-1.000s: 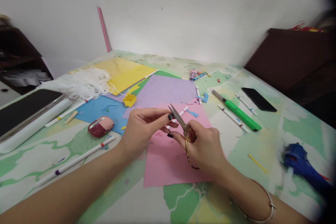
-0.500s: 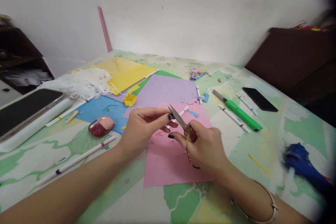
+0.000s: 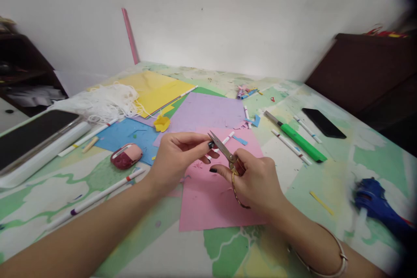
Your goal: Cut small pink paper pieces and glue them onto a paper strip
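Note:
Scissors [image 3: 224,147] are in my right hand [image 3: 257,178], its fingers round the handles; the blades are slightly parted and point up and left. My left hand [image 3: 177,156] is pinched closed at the blade tips, and whatever lies between its thumb and fingers is too small to make out. Both hands are above a pink sheet [image 3: 208,208]. A white marker [image 3: 228,139] lies on that sheet behind the blades. Beyond it is a purple sheet [image 3: 208,110], with a yellow paper flower [image 3: 162,123] at its left.
Yellow sheets [image 3: 163,91], white string [image 3: 110,102], a blue sheet [image 3: 124,137] and an earphone case [image 3: 126,155] lie left. On the right are a green cutter [image 3: 299,141], a black phone [image 3: 323,122] and a blue glue gun [image 3: 374,200]. Several markers and paper scraps lie around.
The view has shifted very slightly. Both hands and the scissors stay almost in the same place, with the blades still slightly parted.

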Motion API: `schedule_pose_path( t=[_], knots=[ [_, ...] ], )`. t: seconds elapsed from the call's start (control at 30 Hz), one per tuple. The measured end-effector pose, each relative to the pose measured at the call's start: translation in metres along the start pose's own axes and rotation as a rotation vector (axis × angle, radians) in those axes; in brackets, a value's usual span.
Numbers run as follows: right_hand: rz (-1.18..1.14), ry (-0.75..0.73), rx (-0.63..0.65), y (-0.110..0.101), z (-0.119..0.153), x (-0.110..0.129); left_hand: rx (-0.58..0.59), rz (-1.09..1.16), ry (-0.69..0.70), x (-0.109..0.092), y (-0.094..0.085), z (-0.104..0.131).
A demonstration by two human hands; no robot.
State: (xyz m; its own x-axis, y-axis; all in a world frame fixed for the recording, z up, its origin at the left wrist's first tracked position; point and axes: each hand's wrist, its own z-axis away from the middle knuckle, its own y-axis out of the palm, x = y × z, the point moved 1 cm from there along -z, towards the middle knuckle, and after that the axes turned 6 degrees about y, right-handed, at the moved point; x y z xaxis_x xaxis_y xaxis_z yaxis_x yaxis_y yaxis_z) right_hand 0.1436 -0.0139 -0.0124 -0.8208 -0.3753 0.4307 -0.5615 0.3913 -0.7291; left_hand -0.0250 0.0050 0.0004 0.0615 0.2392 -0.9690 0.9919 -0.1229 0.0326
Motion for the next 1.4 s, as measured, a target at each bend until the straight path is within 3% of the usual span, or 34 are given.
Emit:
schedule_pose_path(
  t=[0.7, 0.93, 1.13, 1.3, 1.4],
  knots=[
    [0.046, -0.051, 0.028, -0.003, -0.002, -0.002, 0.004, -0.03, -0.034, -0.003, -0.002, -0.004],
    [0.06, -0.009, 0.064, -0.005, -0.005, -0.005, 0.013, -0.032, -0.02, -0.003, -0.004, -0.006],
    [0.203, 0.126, 0.193, -0.01, -0.022, -0.028, 0.033, 0.011, -0.055, 0.001, -0.006, -0.009],
    [0.205, 0.119, 0.348, -0.016, -0.028, -0.037, 0.046, 0.06, -0.089, 0.002, -0.006, -0.01],
    [0.223, 0.094, 0.366, -0.018, -0.028, -0.035, 0.047, 0.078, -0.101, 0.0, -0.006, -0.011]
  ],
)
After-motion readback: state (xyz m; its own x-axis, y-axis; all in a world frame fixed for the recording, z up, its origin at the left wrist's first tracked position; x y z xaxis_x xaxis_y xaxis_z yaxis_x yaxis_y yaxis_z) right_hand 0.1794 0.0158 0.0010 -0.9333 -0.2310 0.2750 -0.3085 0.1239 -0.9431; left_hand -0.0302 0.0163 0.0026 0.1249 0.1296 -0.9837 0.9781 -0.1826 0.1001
